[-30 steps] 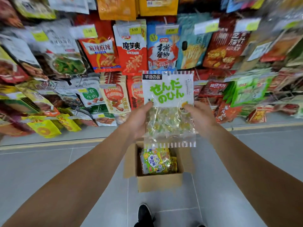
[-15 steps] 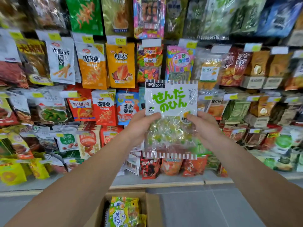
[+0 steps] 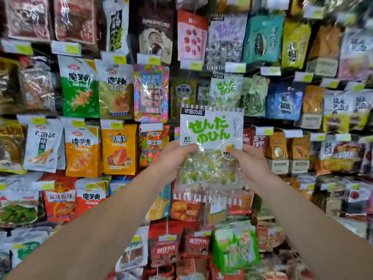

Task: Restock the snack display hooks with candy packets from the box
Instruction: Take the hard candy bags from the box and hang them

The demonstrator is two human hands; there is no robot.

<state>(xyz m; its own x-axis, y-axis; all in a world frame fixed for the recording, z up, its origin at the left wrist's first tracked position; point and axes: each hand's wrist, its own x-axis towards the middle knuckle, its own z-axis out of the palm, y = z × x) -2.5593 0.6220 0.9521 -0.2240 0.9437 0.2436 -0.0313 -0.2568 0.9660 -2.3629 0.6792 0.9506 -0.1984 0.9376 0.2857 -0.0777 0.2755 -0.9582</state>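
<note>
I hold one candy packet (image 3: 211, 138) upright in front of the display: white top with green lettering, clear lower half full of green and yellow sweets. My left hand (image 3: 173, 158) pinches its left edge and my right hand (image 3: 250, 162) pinches its right edge, thumbs on the front. Just above it a matching white-and-green packet (image 3: 226, 88) hangs on a hook in the display. The box is out of view.
The wall is packed with hanging snack bags in rows, each row topped by price tags (image 3: 190, 64). A pink multicoloured bag (image 3: 151, 91) hangs left of the matching packets; dark blue bags (image 3: 284, 102) hang to the right. Red and green bags (image 3: 234, 249) fill the lower rows.
The packet has been lifted from above the box up to the display's upper rows. My view has tilted upward, so the box and floor have dropped out of sight.
</note>
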